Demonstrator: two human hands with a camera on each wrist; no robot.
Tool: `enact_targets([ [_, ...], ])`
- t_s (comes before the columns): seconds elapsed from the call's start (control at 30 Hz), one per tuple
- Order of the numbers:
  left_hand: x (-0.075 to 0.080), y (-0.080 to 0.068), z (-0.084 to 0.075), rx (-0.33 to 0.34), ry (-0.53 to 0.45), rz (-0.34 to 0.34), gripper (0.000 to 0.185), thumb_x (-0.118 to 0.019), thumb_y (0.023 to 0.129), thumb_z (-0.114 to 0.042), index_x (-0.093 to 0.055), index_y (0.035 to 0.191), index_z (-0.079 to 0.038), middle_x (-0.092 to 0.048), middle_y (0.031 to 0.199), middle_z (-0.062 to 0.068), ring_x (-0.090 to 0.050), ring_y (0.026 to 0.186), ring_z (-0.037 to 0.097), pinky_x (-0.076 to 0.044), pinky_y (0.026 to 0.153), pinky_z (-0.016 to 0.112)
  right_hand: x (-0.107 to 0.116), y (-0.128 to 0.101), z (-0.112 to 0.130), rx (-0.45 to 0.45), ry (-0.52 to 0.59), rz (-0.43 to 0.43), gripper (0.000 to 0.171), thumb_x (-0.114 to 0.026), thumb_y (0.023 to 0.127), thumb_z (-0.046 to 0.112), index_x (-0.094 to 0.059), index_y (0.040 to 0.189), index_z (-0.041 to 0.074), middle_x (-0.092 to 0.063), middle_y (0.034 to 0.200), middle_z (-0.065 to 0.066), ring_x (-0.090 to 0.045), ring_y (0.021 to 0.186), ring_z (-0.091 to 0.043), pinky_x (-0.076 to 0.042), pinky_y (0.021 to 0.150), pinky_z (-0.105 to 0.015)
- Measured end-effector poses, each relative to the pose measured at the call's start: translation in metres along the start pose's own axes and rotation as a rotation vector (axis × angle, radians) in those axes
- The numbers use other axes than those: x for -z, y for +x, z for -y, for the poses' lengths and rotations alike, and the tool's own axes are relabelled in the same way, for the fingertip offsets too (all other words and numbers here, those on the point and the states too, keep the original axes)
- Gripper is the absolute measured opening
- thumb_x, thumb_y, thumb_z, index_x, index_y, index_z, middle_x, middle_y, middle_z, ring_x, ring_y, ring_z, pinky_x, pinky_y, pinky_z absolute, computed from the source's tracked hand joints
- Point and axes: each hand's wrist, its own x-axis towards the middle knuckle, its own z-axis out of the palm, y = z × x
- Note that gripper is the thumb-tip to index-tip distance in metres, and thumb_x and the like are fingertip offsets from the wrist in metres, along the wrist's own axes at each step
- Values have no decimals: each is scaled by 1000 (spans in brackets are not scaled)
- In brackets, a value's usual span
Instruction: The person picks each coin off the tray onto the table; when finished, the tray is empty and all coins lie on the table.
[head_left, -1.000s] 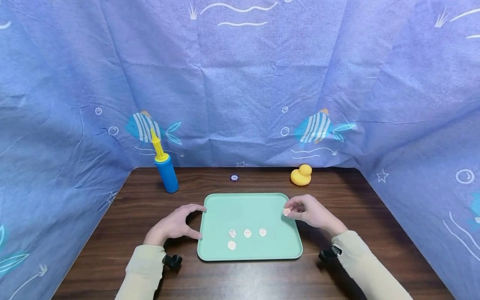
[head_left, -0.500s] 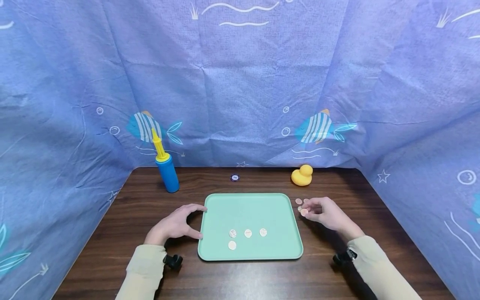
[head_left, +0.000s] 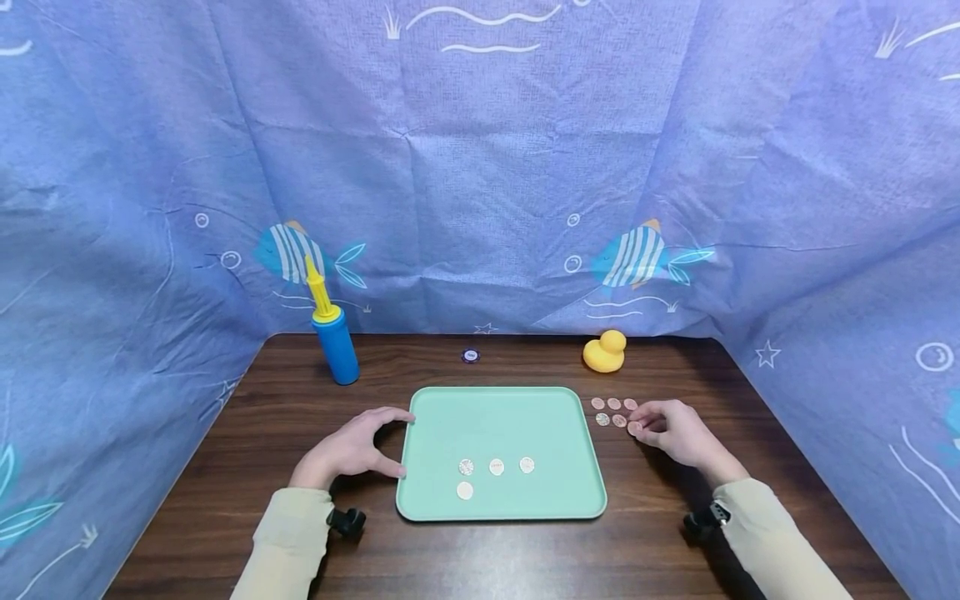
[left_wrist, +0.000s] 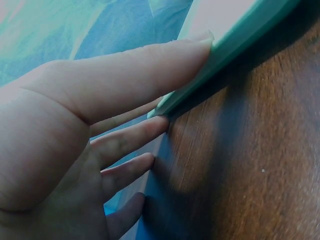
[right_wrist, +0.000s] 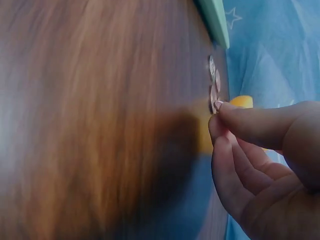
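Note:
My right hand [head_left: 675,433] pinches a small round pinkish disc [head_left: 634,428] between thumb and fingertips, low over the table right of the tray. The held disc is at the right end of a front row, beside a patterned disc [head_left: 602,419] and a reddish one [head_left: 618,421]. Behind these lie three more discs [head_left: 613,403] in a row. My left hand [head_left: 352,446] rests thumb and index fingertips on the left rim of the mint-green tray [head_left: 487,412]; its other fingers extend beside the edge. Three pale discs [head_left: 497,467] form a row on the tray, with another disc [head_left: 465,491] in front.
At the back stand a blue and yellow hand pump [head_left: 335,346] on the left and a yellow rubber duck [head_left: 603,352] on the right. Between them lies a dark-rimmed poker chip [head_left: 470,356]. A blue fish-patterned cloth [head_left: 480,167] hangs behind the brown wooden table [head_left: 495,562].
My right hand has carried its disc from over the tray's right edge to the right end of the front row on the table. The left hand has stayed at the tray rim.

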Motion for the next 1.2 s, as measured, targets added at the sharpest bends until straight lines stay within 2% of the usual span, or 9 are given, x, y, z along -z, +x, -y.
enact_targets([
  [0.17, 0, 0, -1, -1, 3, 1, 83, -96, 76, -37, -59, 148, -16, -50, 157, 12, -41, 147, 39, -37, 117, 65, 1, -2, -3, -1, -93, -20, 11, -83, 87, 3, -78, 97, 7, -73, 83, 5, -68, 72, -6, -58, 71, -29],
  [0.43, 1, 0, -2, 5, -5, 7, 83, -96, 77, -35, -59, 148, -14, -50, 157, 13, -41, 147, 39, -37, 117, 64, -2, -1, -7, -29, -156, -25, 11, -83, 86, 4, -79, 96, 7, -74, 82, 4, -66, 71, -6, -54, 70, -31],
  [0.67, 1, -1, -2, 21, -6, 8, 82, -96, 77, -36, -59, 148, -16, -49, 158, 13, -40, 147, 40, -37, 116, 65, -3, 3, -12, -85, -161, -16, 10, -84, 89, 13, -79, 95, 7, -74, 85, 1, -67, 75, -13, -55, 71, -35],
  [1.2, 1, 0, -2, 14, -10, 5, 82, -96, 76, -36, -59, 147, -18, -49, 158, 12, -41, 148, 39, -37, 117, 64, -4, 8, -14, -114, -165, -35, 8, -82, 91, 15, -76, 92, 9, -71, 81, 1, -65, 72, -12, -55, 68, -32],
])
